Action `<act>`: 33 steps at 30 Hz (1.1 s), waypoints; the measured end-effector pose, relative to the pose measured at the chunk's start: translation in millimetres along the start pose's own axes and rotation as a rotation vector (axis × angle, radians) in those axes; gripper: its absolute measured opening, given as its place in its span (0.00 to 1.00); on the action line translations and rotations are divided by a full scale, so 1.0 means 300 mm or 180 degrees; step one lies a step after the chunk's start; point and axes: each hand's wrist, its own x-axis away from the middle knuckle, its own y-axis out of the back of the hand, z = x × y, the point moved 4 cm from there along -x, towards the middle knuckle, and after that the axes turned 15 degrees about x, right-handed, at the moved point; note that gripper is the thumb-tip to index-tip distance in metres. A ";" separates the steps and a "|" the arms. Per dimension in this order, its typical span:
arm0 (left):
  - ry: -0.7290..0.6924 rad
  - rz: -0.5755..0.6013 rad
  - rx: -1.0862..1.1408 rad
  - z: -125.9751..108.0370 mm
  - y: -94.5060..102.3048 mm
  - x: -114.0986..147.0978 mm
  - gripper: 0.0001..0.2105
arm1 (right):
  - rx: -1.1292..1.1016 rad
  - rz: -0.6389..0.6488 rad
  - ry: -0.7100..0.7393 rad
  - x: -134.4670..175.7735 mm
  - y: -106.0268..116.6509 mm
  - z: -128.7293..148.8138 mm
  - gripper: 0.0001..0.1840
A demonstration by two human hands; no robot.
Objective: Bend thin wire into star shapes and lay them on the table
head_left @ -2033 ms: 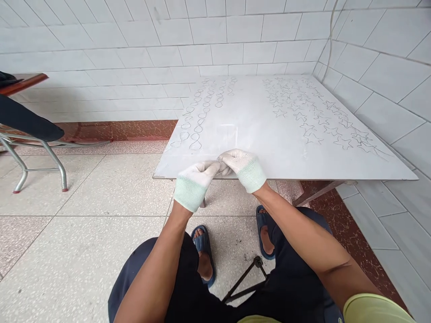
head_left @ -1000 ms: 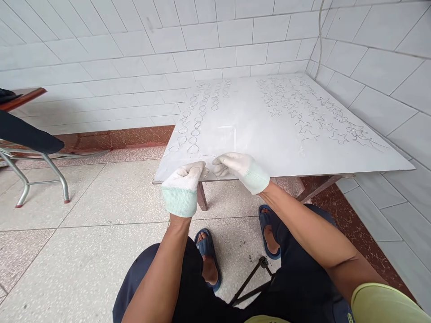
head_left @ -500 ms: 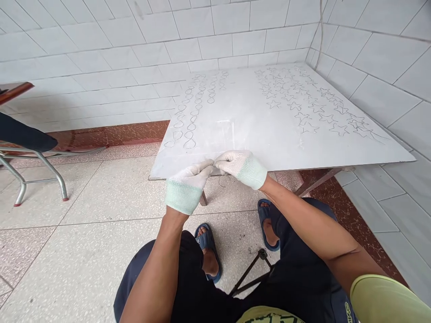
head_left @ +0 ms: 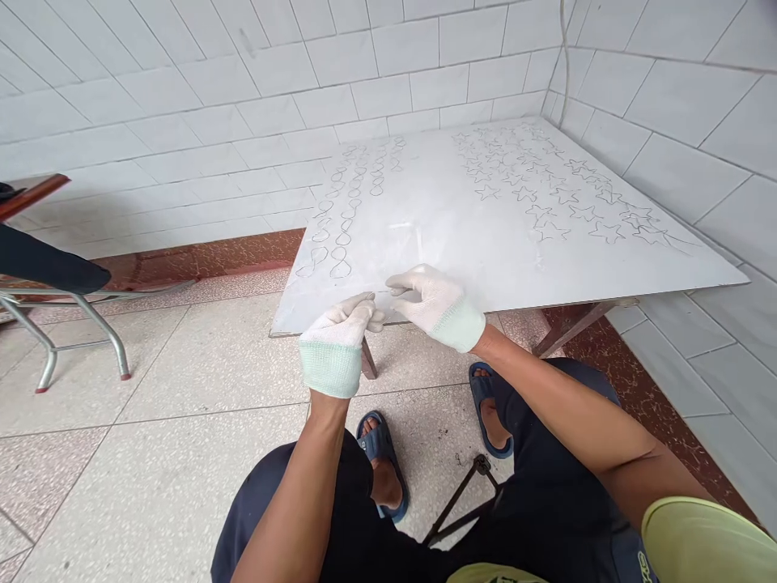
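My left hand, in a white knit glove with a pale green cuff, is closed at the near edge of the white board. A thin dark wire runs from its fingertips towards my right hand. That hand wears a matching glove; its thumb and forefinger are apart, near the wire's end. Most of the wire is hidden by the left glove. On the board's left lie rows of figure-eight wire shapes, and on its right many star-shaped wires.
Tiled walls border the board at the back and right. Wooden legs hold it up. A metal-legged stool stands at left, below a brown tabletop corner. A black folding stand is between my feet.
My hands, which were together at the fingertips, have moved apart. My right hand has opened its pinch. The wire loop that hung below them is out of sight.
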 end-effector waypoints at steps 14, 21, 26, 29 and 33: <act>0.0144 0.0119 -0.0189 0.028 -0.018 0.029 0.17 | 0.0127 0.0512 0.0765 -0.002 0.030 0.040 0.21; 0.0255 0.0493 -0.0513 -0.007 -0.018 0.035 0.16 | 0.0264 0.0555 0.1189 0.001 0.055 0.031 0.20; 0.0630 0.0896 -0.0882 -0.009 0.017 0.025 0.15 | 0.0227 0.0892 0.1747 0.010 0.044 0.012 0.21; 0.0788 0.1186 -0.1020 -0.001 0.027 0.022 0.15 | 0.0170 0.1002 0.1805 0.019 0.035 0.001 0.21; 0.0563 0.1035 -0.0864 -0.009 0.030 0.019 0.14 | -0.0043 0.0884 0.1366 0.023 0.059 -0.006 0.10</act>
